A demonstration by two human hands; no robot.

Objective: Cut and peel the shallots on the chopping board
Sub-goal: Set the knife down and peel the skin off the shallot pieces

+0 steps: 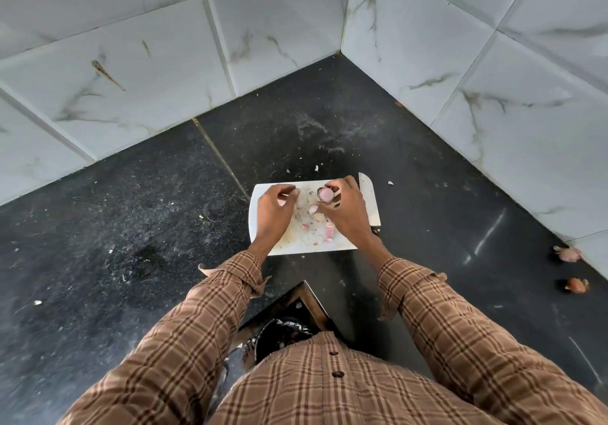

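Chopping board: white and stained, lying on the dark surface near the tiled corner.
Shallot: pink, partly peeled, over the board's far side, pinched in the right hand's fingertips.
Right hand: over the board's right half, fingers curled round the shallot.
Left hand: over the board's left half, fingers curled inward; cannot tell whether anything is held.
Cut pieces: pale pink, on the board between the hands.
Knife: flat along the board's right edge, just beside the right hand.
Unpeeled shallots: two on the surface at far right, well apart from the board.
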